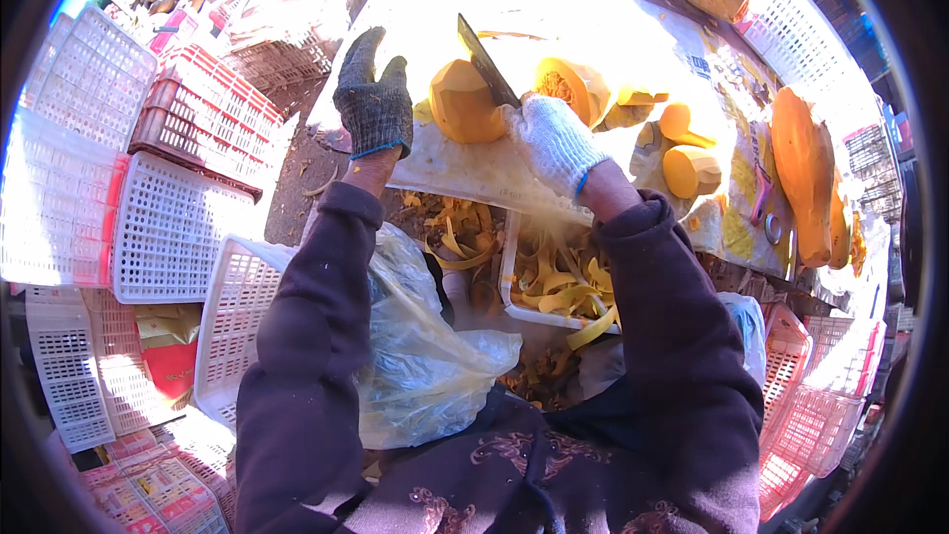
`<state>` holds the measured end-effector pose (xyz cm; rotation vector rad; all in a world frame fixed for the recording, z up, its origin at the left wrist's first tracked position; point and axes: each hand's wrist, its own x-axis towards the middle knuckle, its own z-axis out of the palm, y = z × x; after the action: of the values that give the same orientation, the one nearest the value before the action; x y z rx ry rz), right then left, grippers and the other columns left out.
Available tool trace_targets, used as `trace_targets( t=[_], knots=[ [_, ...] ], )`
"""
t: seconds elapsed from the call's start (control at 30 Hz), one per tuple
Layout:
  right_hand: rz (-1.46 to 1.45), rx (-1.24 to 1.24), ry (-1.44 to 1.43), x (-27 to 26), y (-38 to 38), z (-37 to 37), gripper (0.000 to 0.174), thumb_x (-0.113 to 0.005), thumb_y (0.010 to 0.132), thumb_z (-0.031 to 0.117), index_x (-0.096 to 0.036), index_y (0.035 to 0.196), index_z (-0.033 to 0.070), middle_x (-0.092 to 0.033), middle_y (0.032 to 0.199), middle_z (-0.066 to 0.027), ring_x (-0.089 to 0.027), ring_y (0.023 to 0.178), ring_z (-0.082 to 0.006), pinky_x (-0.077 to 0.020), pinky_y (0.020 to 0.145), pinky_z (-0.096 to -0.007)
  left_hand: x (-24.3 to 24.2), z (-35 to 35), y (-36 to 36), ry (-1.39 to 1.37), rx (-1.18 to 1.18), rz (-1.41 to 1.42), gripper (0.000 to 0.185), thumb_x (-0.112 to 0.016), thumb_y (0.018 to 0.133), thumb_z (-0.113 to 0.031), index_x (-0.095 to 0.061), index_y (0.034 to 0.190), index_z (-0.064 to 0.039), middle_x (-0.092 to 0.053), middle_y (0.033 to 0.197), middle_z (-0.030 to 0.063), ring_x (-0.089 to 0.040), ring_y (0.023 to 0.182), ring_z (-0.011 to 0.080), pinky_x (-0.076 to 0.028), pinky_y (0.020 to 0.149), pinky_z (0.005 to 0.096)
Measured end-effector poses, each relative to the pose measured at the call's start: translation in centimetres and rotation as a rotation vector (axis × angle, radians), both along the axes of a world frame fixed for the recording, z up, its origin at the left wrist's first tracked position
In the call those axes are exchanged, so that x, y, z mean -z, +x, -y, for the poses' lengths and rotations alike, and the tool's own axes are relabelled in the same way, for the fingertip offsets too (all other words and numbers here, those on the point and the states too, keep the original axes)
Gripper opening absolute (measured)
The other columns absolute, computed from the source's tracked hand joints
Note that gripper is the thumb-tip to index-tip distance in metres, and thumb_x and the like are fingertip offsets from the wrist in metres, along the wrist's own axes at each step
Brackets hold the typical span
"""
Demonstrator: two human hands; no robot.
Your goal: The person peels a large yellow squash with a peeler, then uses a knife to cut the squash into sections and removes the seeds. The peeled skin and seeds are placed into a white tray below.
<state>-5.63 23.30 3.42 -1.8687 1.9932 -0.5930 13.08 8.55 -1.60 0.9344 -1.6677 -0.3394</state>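
Observation:
My left hand [377,100], in a dark grey knit glove, is held with thumb and fingers apart and nothing in it. Just right of it, a peeled orange squash piece [461,102] rests on the sheet-covered table [452,167]. My right hand [557,139], in a white knit glove, grips a knife whose dark, broad blade [485,63] points up and away across the squash piece. The handle is hidden in the fist. Whether the blade touches the squash is unclear. Beyond my right hand lies a cut squash piece [571,85] with its seedy hollow showing.
Smaller peeled chunks [691,170] and a whole squash [802,174] lie to the right, near a pink-handled tool [761,194]. Below the table edge, a white crate [508,267] holds peelings [560,282]. Plastic crates [182,226] are stacked at left. Clear plastic [430,363] covers my lap.

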Motion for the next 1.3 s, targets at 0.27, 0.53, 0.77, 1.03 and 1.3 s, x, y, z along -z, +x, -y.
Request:
trace_targets(
  t=[0.27,0.53,0.77,1.03,1.3],
  knots=[
    [0.13,-0.02,0.117,-0.9,0.4,1.0,0.039,-0.052,0.103,0.028,-0.065,0.096,-0.007,-0.066,0.077,-0.0296,-0.068,0.079,-0.0451,-0.055,0.071,-0.0491,-4.8,4.9,-3.5,0.059,0.047,0.185,0.043,-0.071,0.086,-0.026,-0.069,0.122,-0.002,-0.068,0.125,0.0211,-0.064,0.119,0.036,-0.048,0.105,0.0418],
    [0.105,0.095,-0.084,2.8,0.1,-0.2,0.035,-0.053,0.102,0.027,-0.062,0.106,-0.006,-0.068,0.083,-0.0299,-0.069,0.082,-0.0451,-0.055,0.073,-0.0504,1.7,-2.3,-2.8,0.403,0.222,0.356,0.063,-0.085,0.074,-0.022,-0.063,0.131,-0.003,-0.061,0.136,0.0207,-0.059,0.125,0.0356,-0.047,0.108,0.0424],
    [0.238,0.065,-0.382,3.8,0.8,-3.1,0.026,-0.058,0.101,0.019,-0.058,0.111,-0.006,-0.068,0.082,-0.0287,-0.069,0.082,-0.0446,-0.0537,0.071,-0.0499,4.4,-1.9,-2.8,0.263,0.159,0.357,0.07,-0.086,0.071,-0.019,-0.06,0.134,-0.002,-0.062,0.135,0.02,-0.057,0.128,0.0362,-0.046,0.108,0.0425],
    [0.048,-0.015,0.077,-0.5,0.0,0.7,0.041,-0.047,0.104,0.027,-0.067,0.094,-0.007,-0.067,0.078,-0.0288,-0.069,0.074,-0.0422,-0.0551,0.066,-0.0469,1.9,1.2,-1.7,0.608,0.21,-0.022,0.088,-0.084,0.073,0.005,-0.039,0.15,0.006,-0.047,0.15,0.0255,-0.049,0.139,0.0323,-0.041,0.116,0.0381],
    [0.118,-0.027,0.365,-5.5,-0.9,1.4,0.045,-0.046,0.105,0.036,-0.06,0.085,-0.002,-0.054,0.058,-0.0104,-0.057,0.047,-0.0237,-0.0481,0.044,-0.0366,-3.4,7.4,-8.2,0.068,0.163,0.191,0.063,-0.063,0.093,-0.045,-0.056,0.141,-0.005,-0.058,0.142,0.0216,-0.054,0.132,0.0383,-0.04,0.113,0.0436]
  ],
)
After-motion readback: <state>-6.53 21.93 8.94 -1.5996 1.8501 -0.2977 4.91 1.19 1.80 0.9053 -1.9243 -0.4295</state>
